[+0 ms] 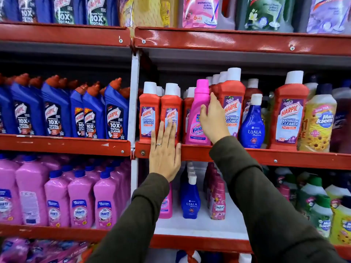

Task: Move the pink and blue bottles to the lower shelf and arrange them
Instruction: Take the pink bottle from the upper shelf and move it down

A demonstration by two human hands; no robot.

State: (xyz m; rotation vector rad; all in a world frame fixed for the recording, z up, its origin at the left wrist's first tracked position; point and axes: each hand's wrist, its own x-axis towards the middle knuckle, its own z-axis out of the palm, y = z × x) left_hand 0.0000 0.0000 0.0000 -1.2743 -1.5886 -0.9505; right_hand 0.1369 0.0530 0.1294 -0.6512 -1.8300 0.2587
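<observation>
Dark sleeves [266,196] led to the hands: left hand [164,154] flat, empty, on a red bottle, right hand [213,118] curled around the pink bottle [197,118] on the middle shelf [284,158]; next, probably, lifting it clear, then lowering it.

This was a shop, in the aisle for household cleaning goods: red metal shelves [64,145] ran in tiers across the whole view, each packed with many copies of the same branded product facing outward. Rows of blue Harpic toilet cleaner bottles [57,111] stood beside red Harpic bathroom cleaner bottles [288,114], with ranks of pink Shakti bottles [79,204] on the tier below and refill pouches [199,12] on the tier above
</observation>
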